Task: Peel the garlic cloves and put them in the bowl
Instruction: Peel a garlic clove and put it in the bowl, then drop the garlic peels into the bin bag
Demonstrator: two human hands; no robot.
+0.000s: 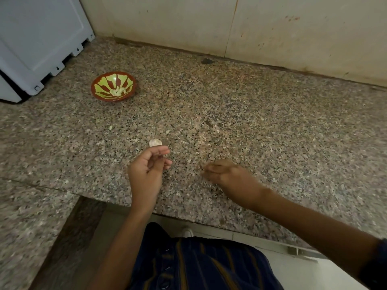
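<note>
A red bowl with a green pattern stands at the back left of the granite counter, with several peeled garlic cloves in its bottom. A garlic clove in its skin lies on the counter just beyond my left hand. That hand hovers near the front edge, its thumb and fingers curled together and pinching something small and pale. My right hand is blurred, low over the counter to the right, with its fingers bent downward. Whether it holds anything is hidden.
A small pale garlic scrap lies between the bowl and my hands. A white appliance fills the back left corner. A tiled wall runs along the back. The counter's front edge is just below my wrists.
</note>
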